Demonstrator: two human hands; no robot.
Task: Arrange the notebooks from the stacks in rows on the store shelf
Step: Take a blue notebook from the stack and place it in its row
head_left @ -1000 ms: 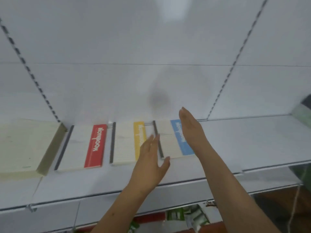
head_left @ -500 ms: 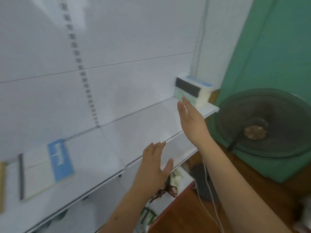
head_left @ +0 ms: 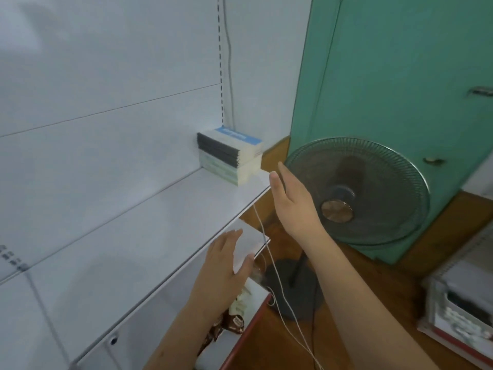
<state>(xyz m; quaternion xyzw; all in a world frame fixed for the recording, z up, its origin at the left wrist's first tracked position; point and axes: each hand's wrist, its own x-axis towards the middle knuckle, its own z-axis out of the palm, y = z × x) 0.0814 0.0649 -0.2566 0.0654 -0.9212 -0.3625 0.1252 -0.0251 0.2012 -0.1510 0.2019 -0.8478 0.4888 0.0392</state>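
A stack of notebooks (head_left: 229, 156) with dark spines and a blue-striped top cover stands at the right end of the white store shelf (head_left: 149, 231), against the back panel. My right hand (head_left: 293, 201) is stretched out flat with straight fingers, a short way in front of and below the stack, holding nothing. My left hand (head_left: 226, 265) hovers with fingers straight over the shelf's front edge, also empty. The notebooks laid out in a row are out of view to the left.
A dark floor fan (head_left: 357, 193) stands right of the shelf, before a green door (head_left: 400, 76). A thin white cable (head_left: 269, 265) hangs off the shelf's end. Packaged goods (head_left: 234, 316) sit on the lower shelf. A box of spiral-bound goods (head_left: 464, 303) lies at right.
My view has swung right, away from the row of red, yellow and blue notebooks, to the stack at the shelf's end. Both hands stayed open and moved toward it.
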